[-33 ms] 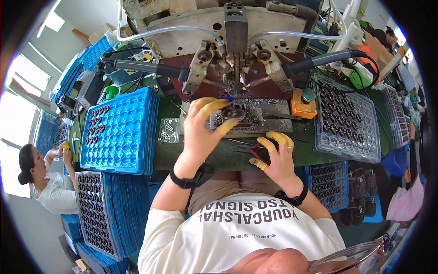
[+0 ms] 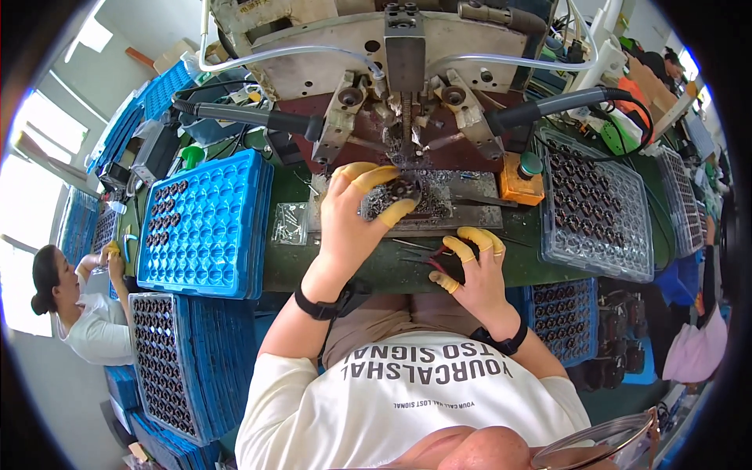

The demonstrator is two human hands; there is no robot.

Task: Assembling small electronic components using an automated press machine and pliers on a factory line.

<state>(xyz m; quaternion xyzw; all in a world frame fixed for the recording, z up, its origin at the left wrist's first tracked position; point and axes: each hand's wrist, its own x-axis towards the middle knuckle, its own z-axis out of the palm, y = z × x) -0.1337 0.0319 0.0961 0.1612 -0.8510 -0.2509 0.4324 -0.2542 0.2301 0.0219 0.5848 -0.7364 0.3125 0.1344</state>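
Note:
My left hand [image 2: 352, 207], yellow covers on its fingers, grips the rim of a dark round part [image 2: 405, 188] between thumb and fingertips. It holds the part over a metal fixture block [image 2: 470, 211] strewn with dark crumbs, below the machine's vertical spindle [image 2: 406, 125]. Lower right, my right hand [image 2: 478, 274], with yellow finger covers too, curls around the red handles of a pair of pliers [image 2: 432, 257]. The pliers' jaws point left over the green table; the palm side of this hand is hidden.
Two grey soldering-iron-like handles [image 2: 274, 119] [image 2: 540, 108] angle in from both sides. Left stands a blue tray [image 2: 211, 258] with some dark round parts; right, a clear tray [image 2: 595, 262] of them. An orange box [image 2: 518, 188] and a bag of pins [image 2: 291, 223] lie nearby. A co-worker [image 2: 94, 329] sits far left.
My left fingers have shifted slightly and the dark round part has turned in them. A blue spot at the fingertips no longer shows. My right hand is nearly unmoved.

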